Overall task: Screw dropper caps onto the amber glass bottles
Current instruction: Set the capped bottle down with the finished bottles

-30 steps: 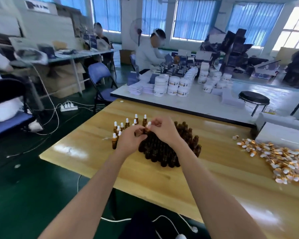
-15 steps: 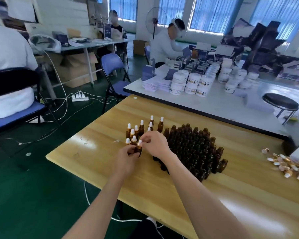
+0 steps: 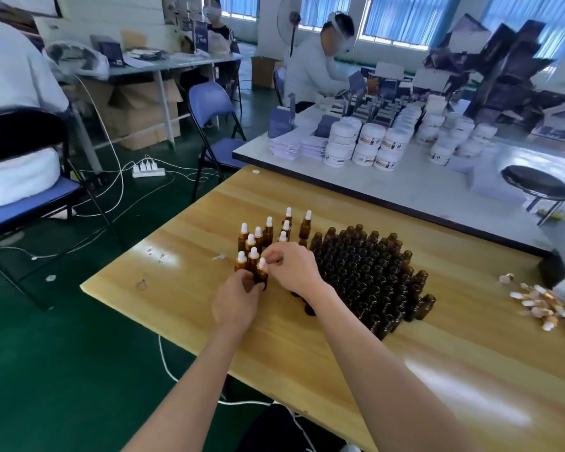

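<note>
Now down from mid-air to the pale wooden table (image 3: 340, 370), the small amber glass bottle (image 3: 261, 278) sits inside my curled left grip (image 3: 238, 300). My right grip (image 3: 291, 269) pinches its white-bulbed dropper cap (image 3: 262, 263). Probably tightened, joining the capped bottles (image 3: 258, 236) just beyond.

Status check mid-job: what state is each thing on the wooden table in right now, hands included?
held bottle: upright, cap on.
left hand: grips the held bottle's body.
right hand: pinches the dropper cap on the held bottle.
capped bottles: upright, clustered, caps on.
uncapped bottles: upright, necks open, packed together.
loose dropper caps: heaped, far right.
</note>
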